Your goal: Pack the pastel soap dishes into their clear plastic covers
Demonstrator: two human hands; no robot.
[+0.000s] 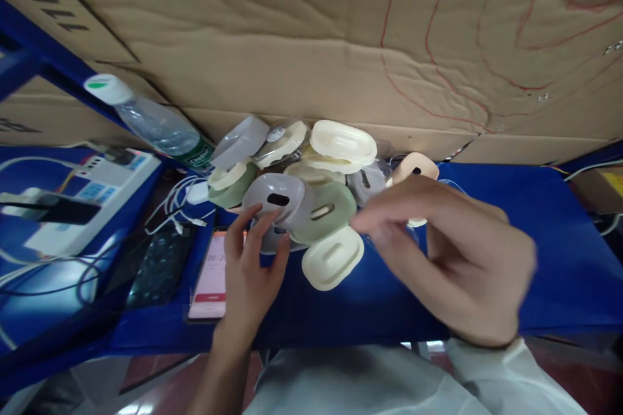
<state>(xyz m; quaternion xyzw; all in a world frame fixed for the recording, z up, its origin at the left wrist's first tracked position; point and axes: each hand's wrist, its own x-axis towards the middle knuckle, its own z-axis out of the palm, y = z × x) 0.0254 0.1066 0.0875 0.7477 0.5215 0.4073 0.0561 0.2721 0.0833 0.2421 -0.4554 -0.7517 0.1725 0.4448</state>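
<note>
I have 2 ways through: bare blue tabletop [559, 246] right of the right hand [462, 253], and a near strip between it and the left hand [250, 272]. Heaped containers [316, 175] block the middle; a cardboard wall [272, 32] bounds the far side; bottle [158, 123] and power strip [131, 188] crowd the left.

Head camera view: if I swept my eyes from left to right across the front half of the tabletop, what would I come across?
White power strip, dark speckled phone-like slab, phone with a lit screen, left hand, cream oval piece, right hand.
</note>
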